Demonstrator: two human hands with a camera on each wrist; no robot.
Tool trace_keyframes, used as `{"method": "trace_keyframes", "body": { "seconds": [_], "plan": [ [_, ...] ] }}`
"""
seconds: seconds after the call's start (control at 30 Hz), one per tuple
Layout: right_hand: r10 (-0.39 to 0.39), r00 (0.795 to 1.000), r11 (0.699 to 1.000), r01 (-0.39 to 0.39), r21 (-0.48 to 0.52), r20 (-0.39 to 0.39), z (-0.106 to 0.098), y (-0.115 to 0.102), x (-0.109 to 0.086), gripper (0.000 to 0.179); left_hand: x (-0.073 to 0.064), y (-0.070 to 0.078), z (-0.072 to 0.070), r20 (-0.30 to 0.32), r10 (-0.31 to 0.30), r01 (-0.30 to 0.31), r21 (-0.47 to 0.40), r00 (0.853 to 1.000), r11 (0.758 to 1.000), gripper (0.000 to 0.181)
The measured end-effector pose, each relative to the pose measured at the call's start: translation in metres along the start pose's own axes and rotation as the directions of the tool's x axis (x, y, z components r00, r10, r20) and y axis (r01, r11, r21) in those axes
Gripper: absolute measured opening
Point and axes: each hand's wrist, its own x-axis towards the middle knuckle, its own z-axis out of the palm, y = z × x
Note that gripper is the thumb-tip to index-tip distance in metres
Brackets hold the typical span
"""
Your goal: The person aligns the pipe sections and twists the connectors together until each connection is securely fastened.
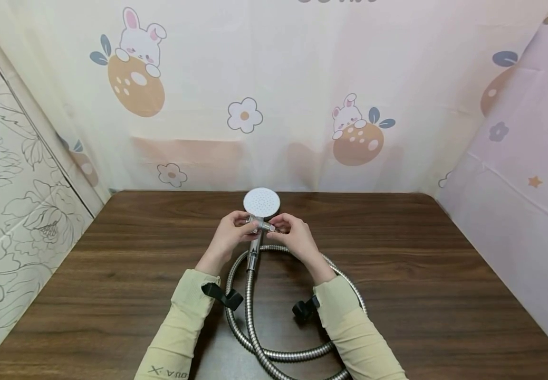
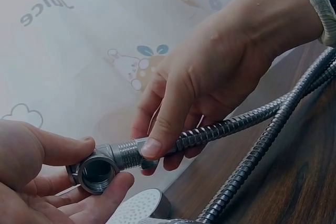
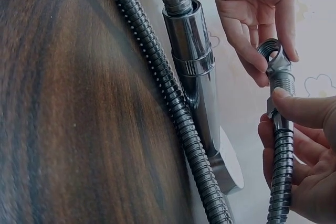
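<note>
Firstly, the left hand (image 1: 232, 230), fingers part-closed, pinched a metal connector (image 3: 279, 66); at its twelve o'clock lay a white-faced shower head (image 1: 261, 202); at three o'clock the right hand (image 1: 296, 237), likewise part-closed, pinched the end of a hose (image 2: 226, 128) at the connector's thread (image 2: 128, 154), where tilting would likely have caused cross-threading.

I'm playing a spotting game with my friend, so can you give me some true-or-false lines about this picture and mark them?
1. The left hand holds a metal connector. True.
2. The shower head has a black face. False: its face is white.
3. The right hand grips the shower head. False: it holds the end of the hose.
4. The hose loops on the table. True.
</note>
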Motion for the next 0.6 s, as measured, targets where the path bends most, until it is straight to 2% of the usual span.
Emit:
{"method": "trace_keyframes", "body": {
  "seconds": [0.2,0.37,0.6],
  "plan": [
    [-0.004,1.000,1.000,0.004,-0.011,0.001,0.0002,0.0002,-0.0003,0.026,0.0010,-0.0017,0.0018,-0.004,-0.003,0.003,0.007,1.000,1.000,0.037],
    [-0.005,1.000,1.000,0.005,-0.030,0.008,-0.0002,-0.0002,-0.0003,0.025,0.0002,-0.0018,0.0024,-0.011,0.000,0.001,0.045,1.000,0.999,0.038],
    [0.006,0.999,0.999,-0.004,-0.045,0.050,-0.0001,0.0009,-0.0003,0.022,0.0002,-0.0026,0.0029,-0.036,0.006,-0.003,0.085,0.999,0.996,0.034]
  ]
}}
